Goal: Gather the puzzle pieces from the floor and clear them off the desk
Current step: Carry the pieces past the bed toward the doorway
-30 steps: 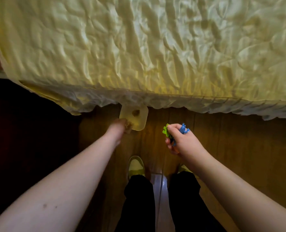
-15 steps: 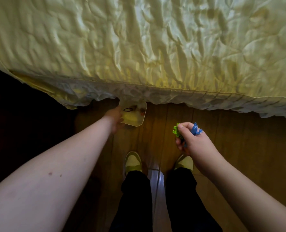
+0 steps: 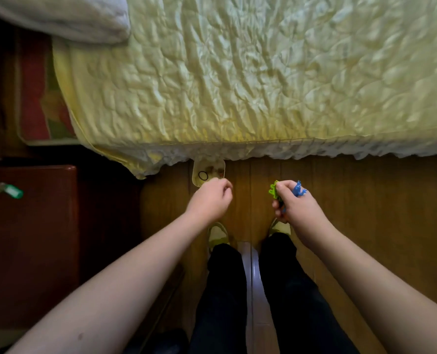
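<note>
My right hand [image 3: 296, 208] is closed around a bunch of plastic puzzle pieces. A green piece [image 3: 273, 190] sticks out on its left and a blue piece [image 3: 298, 190] on its right. My left hand [image 3: 209, 200] hovers with fingers curled shut, and nothing shows between them. Just beyond it, a small clear plastic container [image 3: 208, 172] lies on the wooden floor [image 3: 365, 200], half under the bed's edge. A black ring and small bits lie inside the container.
A bed with a crumpled yellow quilt [image 3: 238, 85] fills the top, with a white pillow [image 3: 59, 16] at the top left. On the left, a dark red cabinet [image 3: 28, 238] carries a green-tagged key [image 3: 13, 191]. My slippered feet [image 3: 217, 233] stand below the hands.
My left hand has let go of the clear container and pulled back above it with fingers curled. The view has tilted back, showing more of the bed and the cabinet. My right hand keeps its pieces.
</note>
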`<state>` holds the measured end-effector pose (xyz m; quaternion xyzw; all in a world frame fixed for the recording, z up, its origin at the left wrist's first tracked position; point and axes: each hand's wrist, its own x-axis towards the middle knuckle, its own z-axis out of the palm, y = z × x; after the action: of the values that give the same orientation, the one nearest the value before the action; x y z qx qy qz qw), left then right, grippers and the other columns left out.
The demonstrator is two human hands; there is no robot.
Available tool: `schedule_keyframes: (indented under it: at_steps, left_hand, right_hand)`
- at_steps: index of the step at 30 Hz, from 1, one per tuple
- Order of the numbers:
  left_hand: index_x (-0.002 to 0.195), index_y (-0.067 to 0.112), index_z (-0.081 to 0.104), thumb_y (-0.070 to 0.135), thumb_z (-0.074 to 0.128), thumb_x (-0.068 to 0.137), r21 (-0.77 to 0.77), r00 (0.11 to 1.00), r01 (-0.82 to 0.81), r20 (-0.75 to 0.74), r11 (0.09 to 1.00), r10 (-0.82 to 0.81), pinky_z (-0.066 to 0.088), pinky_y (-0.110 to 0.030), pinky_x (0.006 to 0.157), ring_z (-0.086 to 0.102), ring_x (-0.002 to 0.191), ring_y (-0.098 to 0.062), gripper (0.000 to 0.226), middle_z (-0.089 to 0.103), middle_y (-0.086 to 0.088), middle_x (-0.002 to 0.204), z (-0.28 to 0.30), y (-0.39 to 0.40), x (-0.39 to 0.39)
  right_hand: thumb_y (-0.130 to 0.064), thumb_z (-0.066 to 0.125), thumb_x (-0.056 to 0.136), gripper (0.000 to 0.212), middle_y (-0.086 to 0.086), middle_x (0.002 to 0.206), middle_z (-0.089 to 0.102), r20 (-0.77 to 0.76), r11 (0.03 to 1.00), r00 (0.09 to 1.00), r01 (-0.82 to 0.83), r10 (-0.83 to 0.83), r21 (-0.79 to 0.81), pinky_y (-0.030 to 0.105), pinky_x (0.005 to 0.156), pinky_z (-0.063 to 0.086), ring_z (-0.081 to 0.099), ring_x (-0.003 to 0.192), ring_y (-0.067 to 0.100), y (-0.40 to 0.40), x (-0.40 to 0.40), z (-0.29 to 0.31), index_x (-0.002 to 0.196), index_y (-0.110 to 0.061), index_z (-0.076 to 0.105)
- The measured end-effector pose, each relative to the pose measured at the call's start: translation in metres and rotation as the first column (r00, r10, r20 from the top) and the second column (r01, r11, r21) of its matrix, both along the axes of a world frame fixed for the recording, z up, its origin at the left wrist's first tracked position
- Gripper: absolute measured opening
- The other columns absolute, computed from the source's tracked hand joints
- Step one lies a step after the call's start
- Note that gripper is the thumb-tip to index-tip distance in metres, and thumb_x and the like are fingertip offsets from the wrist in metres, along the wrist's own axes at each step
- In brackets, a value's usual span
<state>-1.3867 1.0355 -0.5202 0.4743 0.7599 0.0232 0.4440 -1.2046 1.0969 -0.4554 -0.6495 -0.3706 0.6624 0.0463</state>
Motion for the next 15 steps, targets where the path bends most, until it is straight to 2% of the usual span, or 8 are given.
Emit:
schedule_keyframes:
  at_steps: [3, 9, 15]
  left_hand:
    - [0.12, 0.021, 0.059, 0.03, 0.043, 0.099, 0.142, 0.983, 0.172, -0.087, 0.975, -0.161, 0.054, -0.029, 0.087, 0.059, 0.101, -0.011, 0.029, 0.063, 0.002, 0.115, 0.062, -0.005, 0.013]
    - [0.124, 0.021, 0.056, 0.034, 0.041, 0.099, 0.259, 0.904, 0.425, -0.171, 0.867, -0.392, 0.053, -0.029, 0.083, 0.059, 0.097, -0.012, 0.033, 0.064, 0.003, 0.113, 0.166, -0.023, 0.038]
    - [0.129, 0.022, 0.054, 0.034, 0.04, 0.1, 0.315, 0.794, 0.608, -0.233, 0.729, -0.561, 0.052, -0.027, 0.086, 0.06, 0.101, -0.011, 0.034, 0.064, 0.004, 0.118, 0.236, -0.019, 0.078]
  right_hand:
    - [-0.031, 0.046, 0.1, 0.025, 0.003, 0.072, 0.058, 0.001, 1.0, 1.0, 0.023, -0.023, 0.005, 0.025, 0.056, 0.043, 0.052, 0.061, 0.013, -0.011, 0.017, 0.039, 0.103, -0.01, 0.059]
    - [-0.031, 0.048, 0.1, 0.02, 0.004, 0.073, 0.058, 0.002, 0.991, 0.994, 0.11, -0.111, 0.074, 0.022, 0.056, 0.045, 0.053, 0.063, 0.012, -0.03, 0.058, 0.124, 0.101, -0.013, 0.059]
    - [-0.031, 0.047, 0.1, 0.023, 0.004, 0.074, 0.062, 0.002, 0.962, 0.977, 0.209, -0.212, 0.176, 0.021, 0.053, 0.045, 0.054, 0.06, 0.012, -0.045, 0.112, 0.195, 0.101, -0.011, 0.059]
